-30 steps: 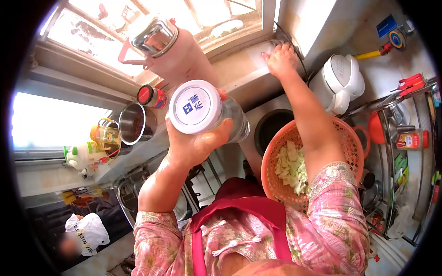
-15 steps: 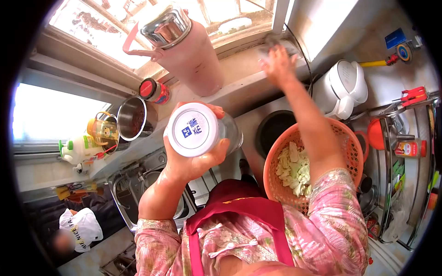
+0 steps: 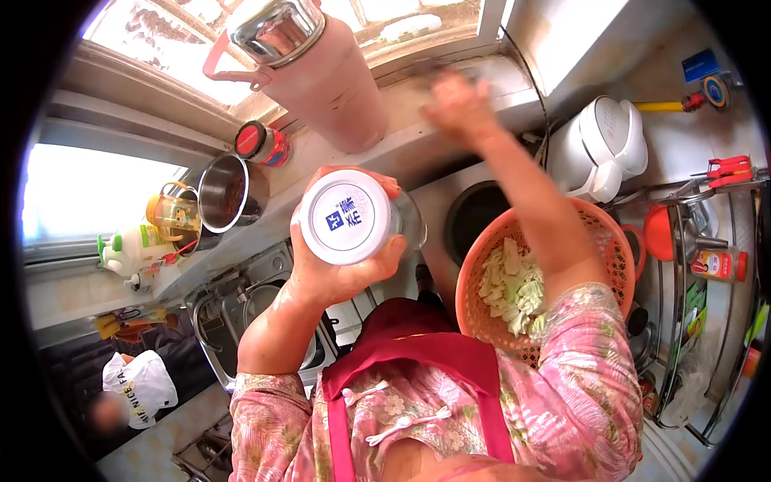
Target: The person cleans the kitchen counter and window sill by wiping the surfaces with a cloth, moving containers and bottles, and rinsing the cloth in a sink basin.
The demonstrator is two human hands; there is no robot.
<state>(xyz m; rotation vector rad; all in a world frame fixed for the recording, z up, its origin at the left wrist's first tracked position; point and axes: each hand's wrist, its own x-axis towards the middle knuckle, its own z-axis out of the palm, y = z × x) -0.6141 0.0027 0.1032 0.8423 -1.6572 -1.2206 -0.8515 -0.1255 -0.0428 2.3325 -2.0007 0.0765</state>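
1. Kitchen sill (image 3: pixel 510 84) under a bright window (image 3: pixel 393 30); flask (image 3: pixel 341 92) upright there, probably to spare room.
2. With left hand (image 3: pixel 331 277), grips jar (image 3: pixel 347 215) before the body, thumb and fingers partway round its side, seemingly for security.
3. With right hand (image 3: pixel 460 110), reaches to sill; blurred, so cannot tell how open or whether gripping anything.

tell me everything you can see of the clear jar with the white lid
The clear, round-bodied jar has a smooth, see-through wall, glass or plastic, I cannot tell which. Its flat, round white lid is on, printed with blue characters and a blue square logo. The lid faces the camera; the body runs back behind it toward the picture's right. The person's bare left hand wraps around it, thumb on the near side. Its contents, if any, cannot be made out.
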